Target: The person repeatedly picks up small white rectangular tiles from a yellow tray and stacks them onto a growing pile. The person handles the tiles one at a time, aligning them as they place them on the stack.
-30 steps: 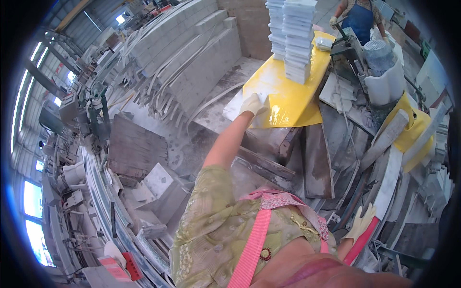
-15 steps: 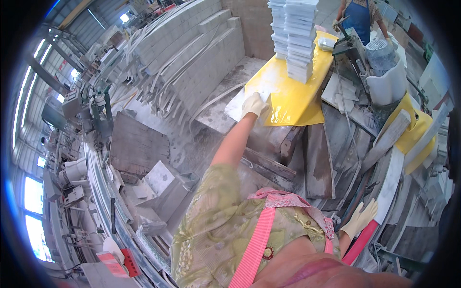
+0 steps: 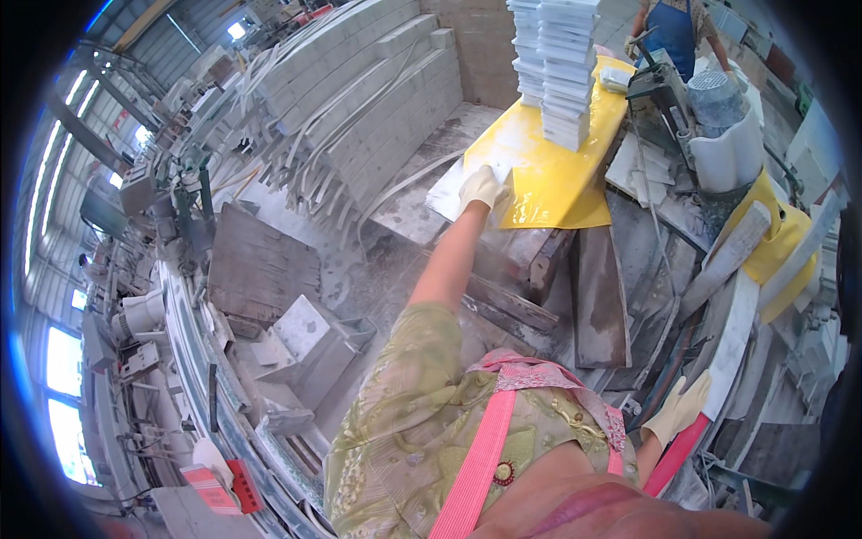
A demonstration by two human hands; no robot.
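- The left hand (image 3: 482, 187), gloved and stretched far forward, is clamped on the edge of a white slab (image 3: 453, 189) lying beside a yellow sheet (image 3: 548, 171).
- The right hand (image 3: 680, 409), also gloved, hangs low with loose, parted fingers, holding nothing.
- The slab looks stiff, heavy and brittle; it is best gripped along its edges.
- A stack of white tiles (image 3: 566, 67) stands on the yellow sheet.

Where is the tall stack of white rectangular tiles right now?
In the head view, the tall stack of white tiles stands at upper centre-right on the yellow sheet, beyond the gloved left hand.
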